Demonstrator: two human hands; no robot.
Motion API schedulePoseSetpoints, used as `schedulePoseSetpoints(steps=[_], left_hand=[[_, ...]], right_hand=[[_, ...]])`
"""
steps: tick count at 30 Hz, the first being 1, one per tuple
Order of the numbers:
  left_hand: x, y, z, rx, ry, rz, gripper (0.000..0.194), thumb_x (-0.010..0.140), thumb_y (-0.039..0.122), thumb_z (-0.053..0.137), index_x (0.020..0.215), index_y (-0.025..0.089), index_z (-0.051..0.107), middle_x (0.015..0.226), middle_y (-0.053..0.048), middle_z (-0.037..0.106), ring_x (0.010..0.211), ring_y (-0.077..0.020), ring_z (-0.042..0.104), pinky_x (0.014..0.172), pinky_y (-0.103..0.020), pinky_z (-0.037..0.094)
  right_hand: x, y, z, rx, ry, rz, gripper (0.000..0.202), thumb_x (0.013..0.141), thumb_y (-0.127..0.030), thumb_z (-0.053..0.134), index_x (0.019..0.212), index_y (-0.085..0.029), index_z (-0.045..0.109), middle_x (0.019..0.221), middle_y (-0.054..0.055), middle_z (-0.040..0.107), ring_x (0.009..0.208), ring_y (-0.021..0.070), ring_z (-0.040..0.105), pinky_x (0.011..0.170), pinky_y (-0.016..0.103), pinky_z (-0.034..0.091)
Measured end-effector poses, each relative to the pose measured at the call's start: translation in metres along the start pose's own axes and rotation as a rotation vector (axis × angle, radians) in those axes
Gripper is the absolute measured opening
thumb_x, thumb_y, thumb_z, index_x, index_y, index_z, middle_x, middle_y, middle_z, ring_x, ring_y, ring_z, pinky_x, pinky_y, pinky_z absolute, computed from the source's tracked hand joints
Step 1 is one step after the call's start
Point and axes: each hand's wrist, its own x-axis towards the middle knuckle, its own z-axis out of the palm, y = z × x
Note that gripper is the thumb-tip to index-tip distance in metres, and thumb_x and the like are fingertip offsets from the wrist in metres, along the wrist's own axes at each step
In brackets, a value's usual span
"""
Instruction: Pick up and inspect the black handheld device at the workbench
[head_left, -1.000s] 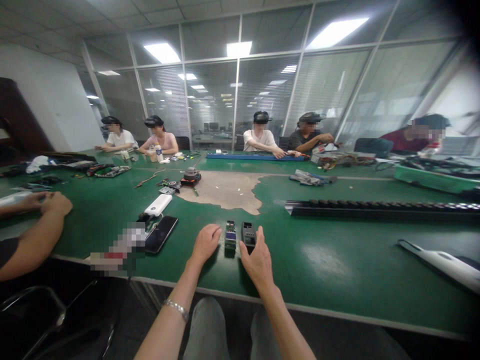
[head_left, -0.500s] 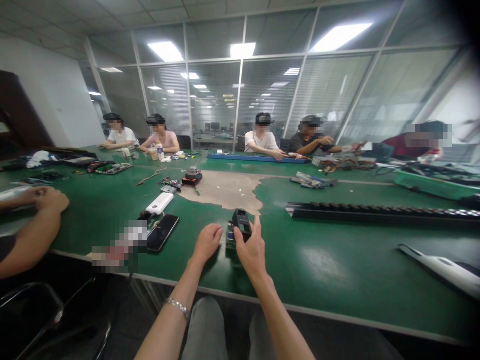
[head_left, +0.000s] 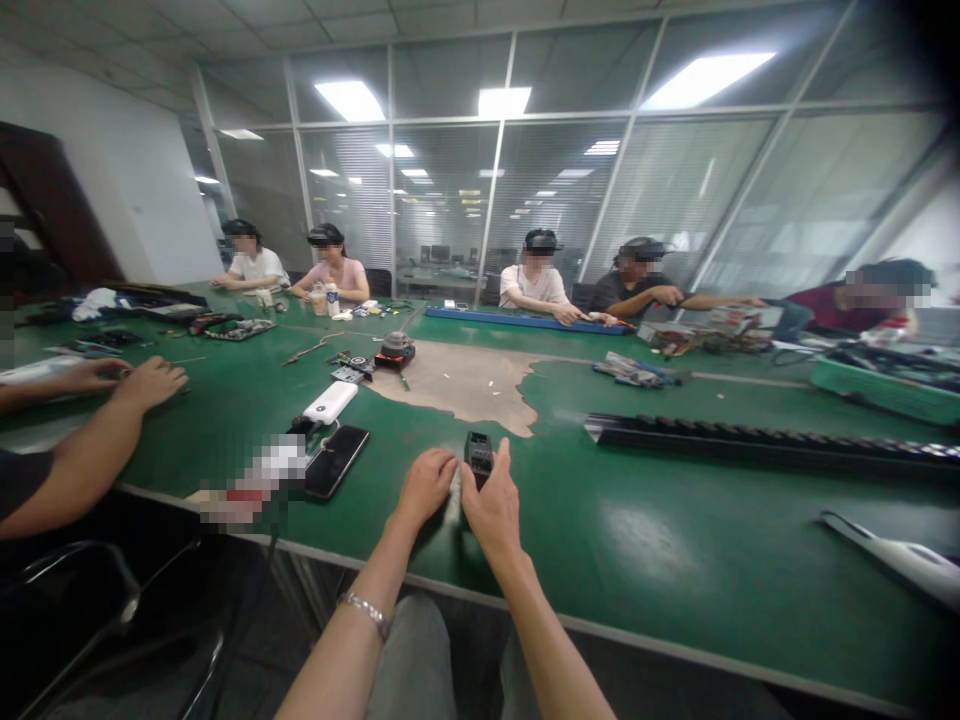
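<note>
My right hand [head_left: 493, 505] holds a small black box-shaped device [head_left: 478, 453] with square recesses in its upper face. The thumb lies along the near left of the device, and the index finger stretches up its right side. Close beside it, my left hand [head_left: 430, 488] has its fingers curled in, and whatever they may hold is hidden. Both hands are low over the green table [head_left: 645, 545], near its front edge. Left of them lie a dark phone [head_left: 337, 461] and a white power bank [head_left: 331, 402].
A long black rail [head_left: 750, 440] lies to the right, with a white-handled tool [head_left: 892, 550] nearer. Beyond my hands is a bare tan patch [head_left: 465, 375] with an orange-and-grey part [head_left: 394, 350]. A co-worker's hands [head_left: 146, 383] work at left; several people sit opposite.
The black device has turned so its recessed face shows and its greenish side is hidden. My left hand sits nearer to my right. The left co-worker's hands have moved apart. The view has shifted slightly.
</note>
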Motion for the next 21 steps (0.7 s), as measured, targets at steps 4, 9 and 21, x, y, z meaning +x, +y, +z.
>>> schedulePoseSetpoints(steps=[4,9,21], left_hand=[[0.0,0.0,-0.001,0.008,-0.001,0.003,0.029,0.094,0.026,0.041,0.098,0.018,0.068,0.099,-0.008,0.07,0.096,-0.0173,0.062,0.089,-0.031,0.049],[0.001,-0.001,0.001,0.006,0.005,-0.003,0.03,0.094,0.028,0.04,0.097,0.019,0.069,0.1,-0.007,0.07,0.096,-0.0168,0.063,0.09,-0.03,0.049],[0.001,-0.002,0.007,0.016,0.017,-0.008,0.031,0.094,0.03,0.04,0.099,0.019,0.069,0.103,-0.007,0.07,0.098,-0.0173,0.063,0.092,-0.03,0.048]], right_hand=[[-0.003,0.001,0.001,-0.038,0.002,0.003,0.082,0.087,-0.042,0.049,0.148,-0.001,0.012,0.128,0.027,0.053,0.111,0.0314,0.058,0.09,0.043,0.046],[-0.01,0.005,0.001,-0.055,-0.031,0.011,0.083,0.086,-0.042,0.049,0.148,-0.001,0.012,0.124,0.026,0.055,0.106,0.0322,0.06,0.088,0.043,0.046],[-0.024,0.029,0.002,0.088,-0.003,-0.002,0.089,0.086,-0.053,0.048,0.147,0.001,0.014,0.14,0.028,0.04,0.128,0.0339,0.043,0.101,0.046,0.037]])
